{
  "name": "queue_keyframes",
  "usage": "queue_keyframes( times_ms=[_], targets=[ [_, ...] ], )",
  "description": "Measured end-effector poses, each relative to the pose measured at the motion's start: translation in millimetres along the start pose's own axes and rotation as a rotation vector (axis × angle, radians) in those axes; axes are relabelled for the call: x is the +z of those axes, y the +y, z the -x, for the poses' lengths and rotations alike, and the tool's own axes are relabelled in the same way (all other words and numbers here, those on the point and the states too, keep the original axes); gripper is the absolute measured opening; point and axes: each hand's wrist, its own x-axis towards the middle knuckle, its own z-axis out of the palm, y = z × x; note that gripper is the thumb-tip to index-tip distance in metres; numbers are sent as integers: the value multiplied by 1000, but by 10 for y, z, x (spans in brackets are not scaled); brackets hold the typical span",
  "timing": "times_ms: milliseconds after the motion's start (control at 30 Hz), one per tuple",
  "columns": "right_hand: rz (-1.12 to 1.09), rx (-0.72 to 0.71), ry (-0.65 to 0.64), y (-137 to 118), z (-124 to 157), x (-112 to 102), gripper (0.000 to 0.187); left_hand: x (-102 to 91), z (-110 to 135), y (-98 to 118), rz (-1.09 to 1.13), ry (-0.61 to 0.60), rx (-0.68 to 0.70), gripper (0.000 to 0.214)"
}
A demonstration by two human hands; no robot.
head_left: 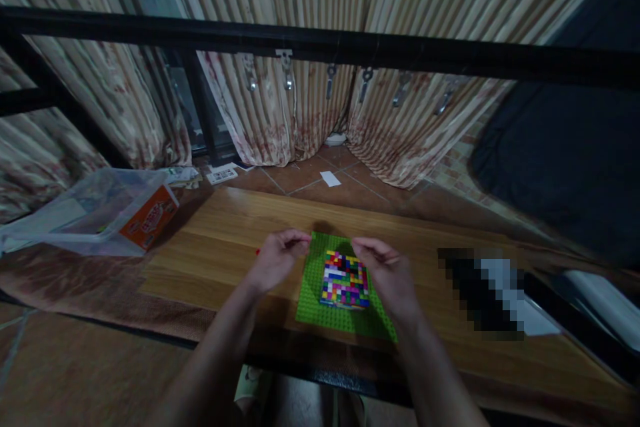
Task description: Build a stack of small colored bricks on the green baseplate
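A green studded baseplate lies on the wooden tabletop. On it stands a block built of many-coloured toy bricks, with dark gaps near the top of its far part. My left hand hovers by the plate's far left corner, thumb and fingertips pinched; what is in the pinch is too small to make out. Over the plate's right side, my right hand also has its fingertips drawn together close to the bricks, their contents hidden. A small red piece shows just left of my left hand.
A clear plastic bin with an orange label stands at the left. A blurred-out patch and a dark, long object lie on the right of the wooden table. A black bar with metal hooks crosses ahead, before striped curtains.
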Motion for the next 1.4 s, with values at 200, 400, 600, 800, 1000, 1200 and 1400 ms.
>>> queue_keyframes(
  times_ms=[200, 400, 600, 800, 1000, 1200, 1400],
  targets=[
    [194, -373, -186, -134, 145, 76, 18, 137, 80, 206, 328, -190, -97, 32],
    [257, -473, -255, -193, 187, 121, 17, 170, 92, 245, 336, -316, -79, 43],
    [286, -475, -272, -198, 174, 41, 12, 215, 101, 270, 286, -338, -80, 47],
    [298, -365, -161, -80, 82, -107, 12, 196, 45, 235, 264, -186, -73, 43],
    [348, -231, -108, 106, -24, -188, 11, 182, -72, 17, 137, 131, -103, 29],
    [358, -200, -108, 187, -26, -85, 10, 321, -49, -16, 176, 23, -144, 22],
    [348, -191, -113, 207, -41, -3, 10, 408, -15, -17, 259, -34, -182, 26]
  ],
)
